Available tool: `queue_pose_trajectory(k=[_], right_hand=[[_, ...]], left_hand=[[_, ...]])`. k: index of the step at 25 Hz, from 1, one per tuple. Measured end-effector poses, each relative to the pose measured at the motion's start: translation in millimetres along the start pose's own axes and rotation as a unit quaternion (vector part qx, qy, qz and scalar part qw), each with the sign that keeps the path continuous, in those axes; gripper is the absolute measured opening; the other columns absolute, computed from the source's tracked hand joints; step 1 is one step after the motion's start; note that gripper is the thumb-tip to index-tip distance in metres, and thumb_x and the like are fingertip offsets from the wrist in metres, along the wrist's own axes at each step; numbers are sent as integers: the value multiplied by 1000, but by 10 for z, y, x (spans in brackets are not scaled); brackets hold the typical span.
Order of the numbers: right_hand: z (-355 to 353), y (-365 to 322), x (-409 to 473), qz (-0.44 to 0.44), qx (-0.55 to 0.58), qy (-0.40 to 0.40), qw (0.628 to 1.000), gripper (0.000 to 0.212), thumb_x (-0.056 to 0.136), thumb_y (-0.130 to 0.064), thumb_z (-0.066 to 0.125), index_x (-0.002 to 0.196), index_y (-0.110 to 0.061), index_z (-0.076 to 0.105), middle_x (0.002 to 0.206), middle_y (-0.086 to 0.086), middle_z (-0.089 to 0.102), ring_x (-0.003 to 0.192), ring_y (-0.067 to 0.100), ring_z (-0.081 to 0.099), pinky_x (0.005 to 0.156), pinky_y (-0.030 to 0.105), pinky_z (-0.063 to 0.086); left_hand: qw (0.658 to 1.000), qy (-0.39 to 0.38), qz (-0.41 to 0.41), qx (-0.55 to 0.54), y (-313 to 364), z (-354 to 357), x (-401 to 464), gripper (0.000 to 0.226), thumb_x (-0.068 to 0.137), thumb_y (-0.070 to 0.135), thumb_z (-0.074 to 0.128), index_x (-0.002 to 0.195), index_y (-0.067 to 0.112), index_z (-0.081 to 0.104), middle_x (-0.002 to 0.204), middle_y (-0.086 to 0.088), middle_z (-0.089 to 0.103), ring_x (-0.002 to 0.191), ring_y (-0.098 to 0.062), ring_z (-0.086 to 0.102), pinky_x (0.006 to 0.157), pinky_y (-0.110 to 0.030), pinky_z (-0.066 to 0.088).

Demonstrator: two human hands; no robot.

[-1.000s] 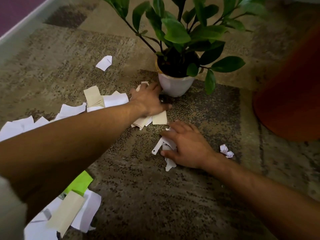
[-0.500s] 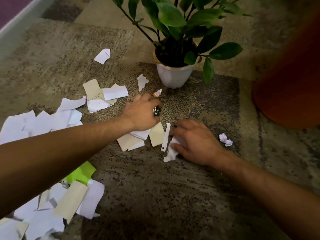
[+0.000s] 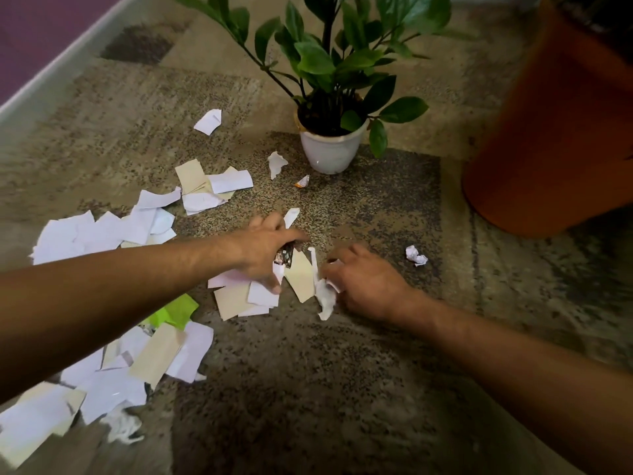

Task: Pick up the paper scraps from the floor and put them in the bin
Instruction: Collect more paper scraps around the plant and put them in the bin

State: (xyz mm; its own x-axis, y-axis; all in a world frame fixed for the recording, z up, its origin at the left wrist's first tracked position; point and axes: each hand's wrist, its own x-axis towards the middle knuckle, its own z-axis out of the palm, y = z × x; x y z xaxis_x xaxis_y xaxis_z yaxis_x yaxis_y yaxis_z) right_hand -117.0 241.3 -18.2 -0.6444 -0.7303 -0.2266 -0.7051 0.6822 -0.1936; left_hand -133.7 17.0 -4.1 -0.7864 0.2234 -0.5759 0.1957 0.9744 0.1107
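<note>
A: Paper scraps point(image 3: 239, 299) under the left hand point(image 3: 263, 252), fingers spread flat; the right hand point(image 3: 366, 282) pinches white scraps.
B: Gathering step. Next, lift to the orange bin point(image 3: 555, 132), right and ahead.

The left hand point(image 3: 265, 250) now drags its heap of scraps point(image 3: 251, 294) down from the plant pot point(image 3: 329, 150) toward the right hand point(image 3: 364, 281), mid-frame.

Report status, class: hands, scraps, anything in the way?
Left hand raking scraps together; right hand gripping white scrap. Most scraps on carpet. Potted plant beside orange bin.
</note>
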Motion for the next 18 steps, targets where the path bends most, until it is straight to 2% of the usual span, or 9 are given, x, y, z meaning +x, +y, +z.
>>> queue_pose_trajectory(k=[3, 6, 8, 11, 13, 15, 18], right_hand=[[83, -101, -99, -2, 3, 5, 1000, 29, 92, -20, 52, 121, -25, 57, 123, 6, 53, 117, 27, 45, 79, 36, 45], [110, -150, -143, -21, -9, 9, 1000, 28, 93, -15, 52, 120, -19, 59, 116, 8, 56, 113, 28, 48, 82, 40, 50], [90, -140, -130, -14, 20, 25, 999, 25, 90, -10, 56, 113, -16, 64, 107, 9, 61, 105, 27, 55, 77, 34, 48], [6, -79, -84, 66, 157, 52, 984, 18, 87, -13, 62, 102, -16, 71, 102, 9, 70, 96, 29, 64, 77, 33, 50], [-45, -52, -90, 94, 219, 68, 969, 27, 85, -12, 62, 109, -18, 72, 110, 6, 72, 101, 26, 64, 82, 33, 50], [-80, -43, -121, 105, 256, 59, 959, 41, 78, -11, 62, 117, -23, 69, 114, 1, 72, 104, 22, 64, 85, 29, 51], [-117, -31, -132, 123, 291, 25, 949, 54, 70, -17, 67, 122, -30, 62, 112, -5, 70, 101, 18, 65, 85, 29, 52]], left_hand=[[999, 19, -17, -41, 16, 88, -80, 93, 61, 39, 89, 136, 37, 35, 131, -4, 33, 123, -28, 38, 95, -44, 44], [997, 25, 2, -68, -22, 169, -152, 72, 62, 37, 89, 114, 26, 42, 124, -1, 46, 104, -22, 48, 80, -36, 44], [996, 35, -2, -88, -66, 195, -206, 67, 62, 38, 89, 106, 25, 40, 116, 4, 49, 97, -20, 48, 70, -33, 37], [992, 49, -20, -116, -112, 211, -262, 80, 64, 37, 88, 125, 16, 41, 116, 5, 49, 99, -22, 50, 74, -29, 37], [989, 57, -27, -131, -130, 214, -282, 88, 65, 37, 88, 134, 15, 37, 109, 5, 51, 92, -18, 48, 67, -23, 35], [985, 64, -36, -155, -155, 216, -301, 84, 65, 36, 88, 131, 19, 39, 93, 13, 50, 79, -11, 45, 56, -18, 28], [963, 63, -69, -254, -227, 241, -313, 64, 64, 31, 90, 111, 25, 47, 81, 16, 51, 73, -9, 50, 53, -20, 32]])
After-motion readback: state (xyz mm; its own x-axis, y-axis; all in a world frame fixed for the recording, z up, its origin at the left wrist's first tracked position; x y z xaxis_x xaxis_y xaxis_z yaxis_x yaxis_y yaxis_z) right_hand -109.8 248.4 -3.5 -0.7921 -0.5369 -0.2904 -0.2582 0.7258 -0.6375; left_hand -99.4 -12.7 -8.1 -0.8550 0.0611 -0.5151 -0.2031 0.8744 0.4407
